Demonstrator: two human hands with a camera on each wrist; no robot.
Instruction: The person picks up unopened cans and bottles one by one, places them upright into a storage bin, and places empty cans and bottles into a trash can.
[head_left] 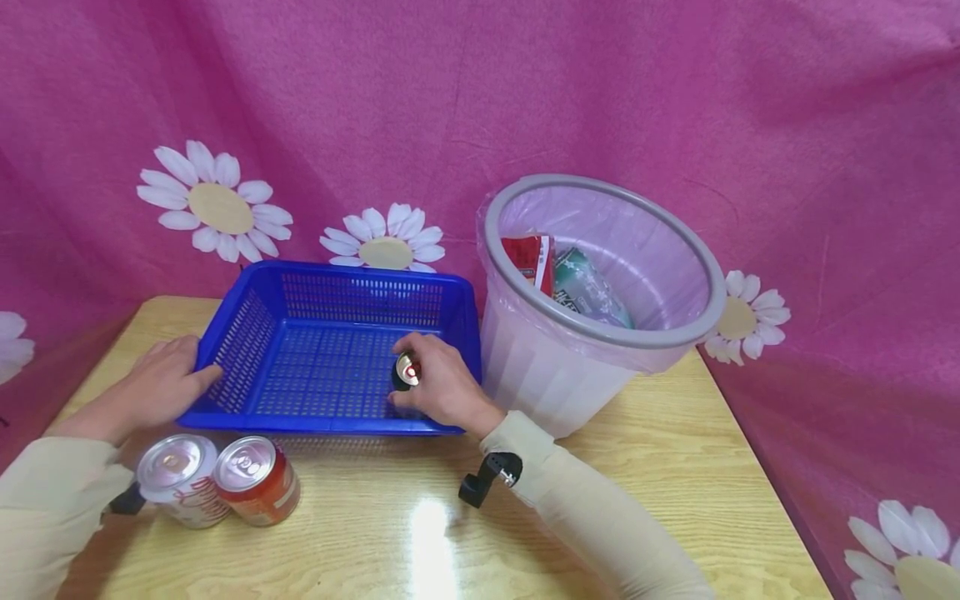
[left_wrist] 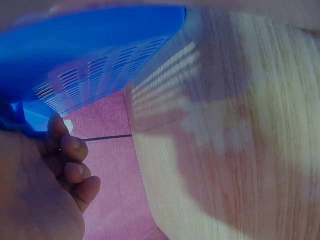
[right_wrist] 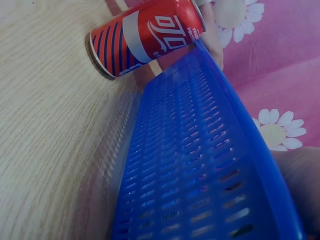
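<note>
A blue slotted plastic basket [head_left: 322, 367] stands on the wooden table. At its left end my left hand [head_left: 168, 379] grips the rim, thumb over the edge; the left wrist view shows the other fingers [left_wrist: 75, 147] curled beneath the rim. Inside the basket, near the right end, my right hand [head_left: 446, 379] holds a small dark can [head_left: 406, 372] between thumb and fingers. The can's pale metal top faces up, and the hand covers much of its side. In the right wrist view the basket wall [right_wrist: 185, 135] hides most of that hand.
A white can [head_left: 183, 483] and a red soda can [head_left: 262, 487] stand upright side by side at the front left, close to the basket. Right of the basket is a lined bin [head_left: 551, 375] with a red wrapper [head_left: 528, 258] and a green packet [head_left: 588, 287] inside. Flowered pink cloth [head_left: 450, 108] hangs behind.
</note>
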